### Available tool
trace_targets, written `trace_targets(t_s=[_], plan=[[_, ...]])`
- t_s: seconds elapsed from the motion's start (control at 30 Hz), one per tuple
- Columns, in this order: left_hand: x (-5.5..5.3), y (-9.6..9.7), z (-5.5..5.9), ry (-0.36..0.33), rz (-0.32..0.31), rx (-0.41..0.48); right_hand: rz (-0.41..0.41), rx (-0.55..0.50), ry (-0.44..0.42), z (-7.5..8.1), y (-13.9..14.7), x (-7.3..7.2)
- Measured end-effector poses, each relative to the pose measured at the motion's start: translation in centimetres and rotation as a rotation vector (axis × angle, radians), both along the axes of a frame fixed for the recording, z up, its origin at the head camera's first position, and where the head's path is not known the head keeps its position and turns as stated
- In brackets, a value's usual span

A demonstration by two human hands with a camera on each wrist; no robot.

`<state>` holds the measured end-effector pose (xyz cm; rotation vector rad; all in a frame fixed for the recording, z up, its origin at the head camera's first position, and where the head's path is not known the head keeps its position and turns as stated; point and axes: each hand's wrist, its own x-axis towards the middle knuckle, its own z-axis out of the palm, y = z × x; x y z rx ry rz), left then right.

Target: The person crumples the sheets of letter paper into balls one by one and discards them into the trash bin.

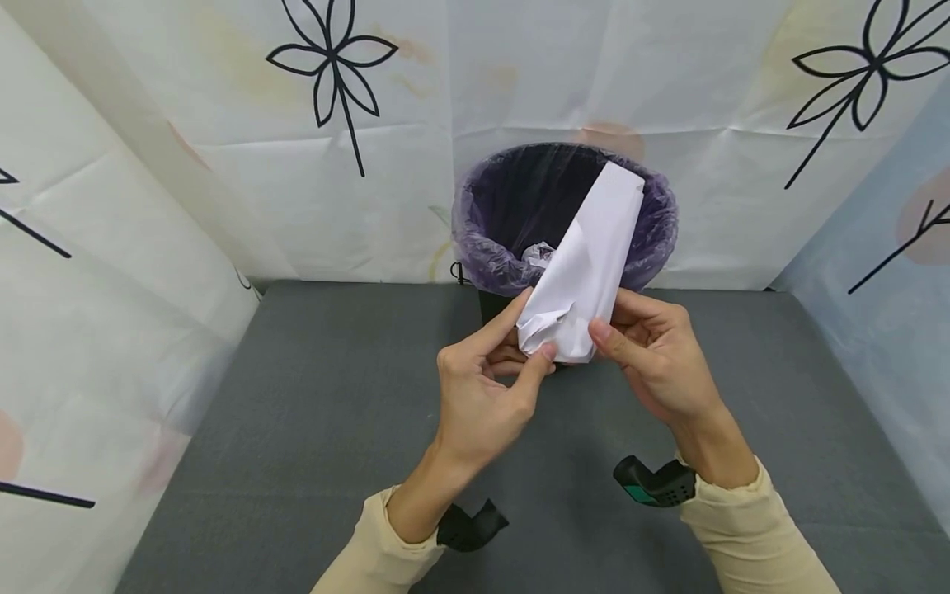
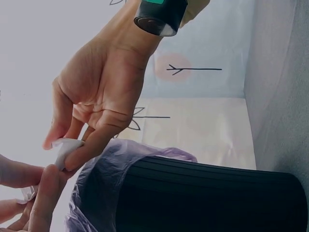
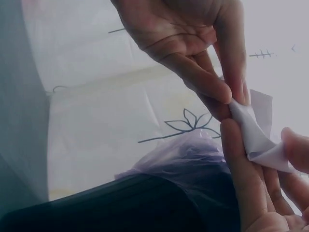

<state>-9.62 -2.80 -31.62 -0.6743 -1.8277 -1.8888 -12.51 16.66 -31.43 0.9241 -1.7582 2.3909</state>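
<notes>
Both hands hold a folded piece of white paper (image 1: 590, 256), a long flat shape with a crumpled, torn-looking fold at its near end. It slants up and to the right, overlapping the bin's opening in the head view. My left hand (image 1: 482, 388) pinches the lower left corner between thumb and fingers. On the right edge, my right hand (image 1: 660, 355) pinches the paper with its thumb on top. Behind stands a dark bin (image 2: 207, 198) lined with a purple plastic bag (image 1: 486, 256). Some crumpled whitish material (image 1: 538, 254) shows inside it.
The bin stands at the back of a dark grey tabletop (image 1: 334, 429), against a white cloth backdrop (image 1: 393, 206) with black flower drawings. Cloth also hangs along the left and right sides. Black wrist devices (image 1: 656, 483) sit at both cream sleeves.
</notes>
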Motion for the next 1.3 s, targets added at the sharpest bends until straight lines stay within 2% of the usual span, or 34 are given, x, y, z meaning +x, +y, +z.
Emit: trace_targets(t_s=[0.23, 0.5, 0.6, 0.83, 0.93, 1.07, 1.2, 1.3], plan=[[-0.1, 0.0, -0.1, 0.021, -0.002, 0.008, -0.059, -0.021, 0.017, 0.2, -0.5, 0.1], [-0.2, 0.0, -0.1, -0.037, -0.052, 0.085, -0.106, 0.011, 0.023, 0.6, -0.7, 0.4], [-0.2, 0.1, 0.0, -0.053, -0.051, 0.107, -0.132, 0.024, 0.027, 0.6, -0.7, 0.4], [-0.2, 0.6, -0.1, -0.066, 0.024, 0.092, -0.211, 0.004, 0.072, 0.4, -1.4, 0.7], [-0.2, 0.8, -0.2, -0.029, 0.074, 0.052, -0.279, 0.024, 0.082, 0.4, -1.7, 0.8], [-0.4, 0.8, -0.2, 0.033, 0.155, -0.049, -0.361, 0.120, 0.067, 0.5, -2.0, 1.2], [-0.3, 0.6, -0.3, 0.072, 0.216, -0.133, -0.372, 0.189, 0.060, 0.7, -2.0, 1.6], [-0.2, 0.6, -0.4, 0.105, 0.223, -0.164, -0.365, 0.159, 0.077, 0.7, -2.1, 1.5]])
